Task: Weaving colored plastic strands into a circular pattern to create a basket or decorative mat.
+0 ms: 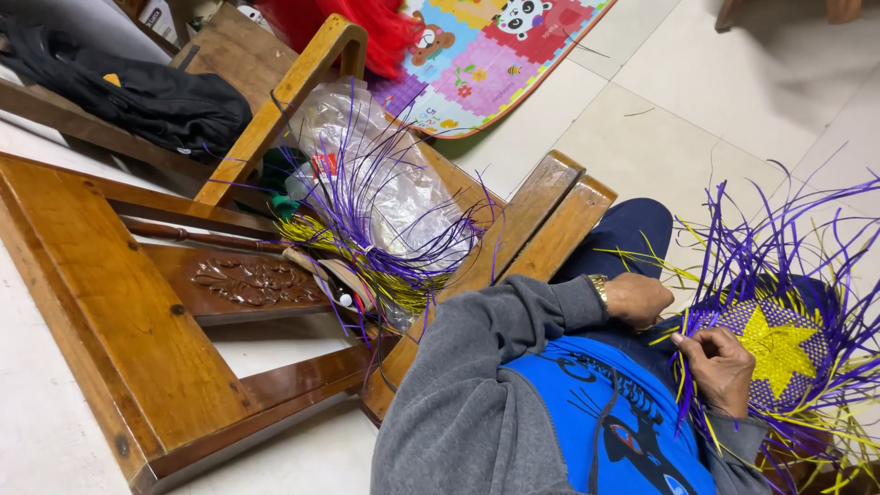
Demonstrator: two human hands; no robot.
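Observation:
A half-woven purple basket piece (779, 344) with a yellow star in its middle rests on my lap at the right, loose purple and yellow strips (797, 220) fanning out from its rim. My right hand (720, 367) pinches purple and yellow strips at the weave's left edge. My left hand (634, 298), a gold watch on its wrist, lies curled on my dark blue trouser leg just left of the weave. Whether it holds a strip is hidden.
A wooden chair (119, 321) lies tipped over on the pale tiled floor to my left. On it rest a bundle of purple and yellow strips (367, 238) and a clear plastic bag (367, 147). A black bag (147, 96) and a colourful foam mat (495, 55) lie farther off.

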